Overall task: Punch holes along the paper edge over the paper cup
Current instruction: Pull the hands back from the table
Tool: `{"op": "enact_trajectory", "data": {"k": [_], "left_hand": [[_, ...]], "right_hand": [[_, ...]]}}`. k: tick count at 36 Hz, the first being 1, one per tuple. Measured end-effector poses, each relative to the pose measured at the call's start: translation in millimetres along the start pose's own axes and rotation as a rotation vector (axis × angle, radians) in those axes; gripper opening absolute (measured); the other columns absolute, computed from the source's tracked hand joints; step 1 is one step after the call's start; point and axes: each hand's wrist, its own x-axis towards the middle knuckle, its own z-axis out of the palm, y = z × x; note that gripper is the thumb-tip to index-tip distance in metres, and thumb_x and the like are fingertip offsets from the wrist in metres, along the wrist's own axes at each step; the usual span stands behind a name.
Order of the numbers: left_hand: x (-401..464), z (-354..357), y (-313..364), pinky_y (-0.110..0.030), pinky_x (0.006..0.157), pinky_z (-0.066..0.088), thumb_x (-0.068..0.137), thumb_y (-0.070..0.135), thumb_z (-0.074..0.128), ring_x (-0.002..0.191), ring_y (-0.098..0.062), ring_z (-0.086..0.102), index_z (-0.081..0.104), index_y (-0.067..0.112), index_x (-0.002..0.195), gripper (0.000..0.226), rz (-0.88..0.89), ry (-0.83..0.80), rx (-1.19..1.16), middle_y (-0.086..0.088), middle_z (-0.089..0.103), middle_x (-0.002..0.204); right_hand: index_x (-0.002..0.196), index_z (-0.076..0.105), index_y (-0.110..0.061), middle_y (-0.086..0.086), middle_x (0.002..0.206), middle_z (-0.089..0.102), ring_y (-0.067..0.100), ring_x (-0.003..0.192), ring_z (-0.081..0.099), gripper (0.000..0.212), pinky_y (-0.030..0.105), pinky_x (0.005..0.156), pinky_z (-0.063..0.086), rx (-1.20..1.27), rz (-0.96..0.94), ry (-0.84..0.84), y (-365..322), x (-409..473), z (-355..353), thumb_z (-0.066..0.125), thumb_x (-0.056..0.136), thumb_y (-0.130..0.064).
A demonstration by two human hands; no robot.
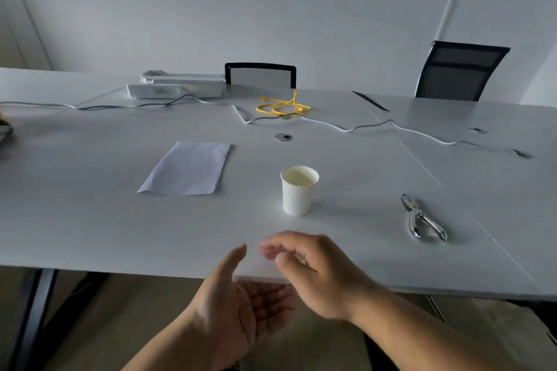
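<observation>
My left hand (241, 307) and right hand (316, 277) hover empty at the surface (90, 220) edge, fingers loosely spread — paper cup (299, 190) upright between perforated paper (187, 168) and hole punch (422, 218), all untouched.

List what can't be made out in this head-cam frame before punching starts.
- White paper cup: its bottom inside is hidden by its own wall, so any contents cannot be told.
- Right hand: fingertips motion-blurred.
- Left hand: fingers blurred and partly under the white table's near edge.
- Silver metal hole punch: its punch head is too small to read.
- White paper sheet: edge holes too small to count.
- Dark object: cut off by the left edge.
</observation>
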Motion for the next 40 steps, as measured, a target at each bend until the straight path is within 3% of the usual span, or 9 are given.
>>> {"op": "enact_trajectory", "data": {"k": [8, 12, 19, 21, 23, 25, 29, 34, 40], "left_hand": [[-6, -5, 3, -0.049, 0.087, 0.058, 0.096, 0.061, 0.049, 0.089, -0.040, 0.072, 0.064, -0.022, 0.122, 0.089, 0.009, 0.038, -0.033, -0.033, 0.069, 0.104], [-8, -6, 4, -0.048, 0.091, 0.057, 0.098, 0.059, 0.046, 0.092, -0.039, 0.072, 0.065, -0.019, 0.119, 0.084, 0.015, 0.041, -0.021, -0.030, 0.072, 0.100], [-13, -4, 2, -0.039, 0.084, 0.057, 0.101, 0.058, 0.039, 0.088, -0.031, 0.070, 0.073, -0.002, 0.109, 0.069, -0.004, 0.003, 0.011, -0.019, 0.074, 0.095], [-13, -3, 3, -0.041, 0.088, 0.057, 0.101, 0.058, 0.039, 0.100, -0.035, 0.070, 0.068, -0.011, 0.120, 0.078, -0.006, 0.018, 0.019, -0.027, 0.074, 0.112], [-14, -2, 3, -0.045, 0.091, 0.058, 0.101, 0.058, 0.041, 0.107, -0.038, 0.069, 0.060, -0.016, 0.131, 0.082, -0.002, 0.028, -0.007, -0.032, 0.071, 0.124], [-15, 0, 2, -0.049, 0.090, 0.058, 0.099, 0.059, 0.046, 0.097, -0.040, 0.071, 0.059, -0.019, 0.130, 0.084, -0.005, 0.057, -0.045, -0.032, 0.073, 0.108], [-15, 0, -1, -0.049, 0.083, 0.060, 0.097, 0.059, 0.051, 0.092, -0.041, 0.073, 0.062, -0.018, 0.122, 0.082, -0.026, 0.070, -0.049, -0.030, 0.073, 0.101], [-17, -1, -4, -0.048, 0.081, 0.061, 0.097, 0.058, 0.052, 0.094, -0.041, 0.074, 0.060, -0.018, 0.125, 0.082, -0.045, 0.065, -0.031, -0.031, 0.073, 0.108], [-21, 3, -2, -0.047, 0.096, 0.050, 0.098, 0.057, 0.046, 0.097, -0.040, 0.066, 0.067, -0.022, 0.115, 0.083, -0.034, -0.024, -0.035, -0.036, 0.065, 0.114]], "right_hand": [[0.157, 0.040, -0.014, 0.003, 0.170, 0.031, 0.012, 0.157, 0.022, 0.056, 0.025, 0.126, 0.013, -0.439, 0.004, -0.163, 24, 53, 16, 0.044, 0.101, -0.019], [0.154, 0.047, -0.016, 0.001, 0.165, 0.041, 0.011, 0.155, 0.029, 0.062, 0.035, 0.127, 0.022, -0.377, -0.025, -0.151, 24, 33, 24, 0.035, 0.094, -0.030], [0.146, 0.059, -0.019, -0.005, 0.156, 0.054, 0.005, 0.148, 0.041, 0.052, 0.029, 0.124, 0.028, -0.233, -0.185, -0.312, 5, -16, 27, 0.044, 0.096, -0.018], [0.135, 0.069, -0.021, -0.009, 0.144, 0.065, 0.002, 0.134, 0.056, 0.045, 0.031, 0.117, 0.041, -0.111, -0.124, -0.321, 3, -22, 22, 0.048, 0.095, -0.019], [0.124, 0.076, -0.019, -0.007, 0.127, 0.076, 0.001, 0.119, 0.067, 0.040, 0.032, 0.106, 0.051, 0.005, -0.051, -0.242, 2, -22, 14, 0.051, 0.093, -0.024], [0.119, 0.078, -0.019, -0.006, 0.119, 0.079, 0.003, 0.114, 0.069, 0.038, 0.033, 0.103, 0.053, 0.041, -0.020, -0.050, 8, -14, 3, 0.052, 0.091, -0.027], [0.135, 0.066, -0.022, -0.005, 0.142, 0.067, 0.013, 0.133, 0.058, 0.040, 0.033, 0.113, 0.043, -0.162, 0.188, 0.185, 32, 5, -20, 0.051, 0.098, -0.023], [0.142, 0.061, -0.017, -0.002, 0.153, 0.057, 0.012, 0.142, 0.048, 0.044, 0.023, 0.116, 0.033, -0.332, 0.153, 0.083, 32, -12, -4, 0.049, 0.100, -0.017], [0.113, 0.075, -0.029, -0.015, 0.115, 0.077, -0.001, 0.107, 0.069, 0.031, 0.024, 0.096, 0.053, -0.095, -0.031, -0.185, -15, -41, 12, 0.052, 0.094, -0.020]]}}
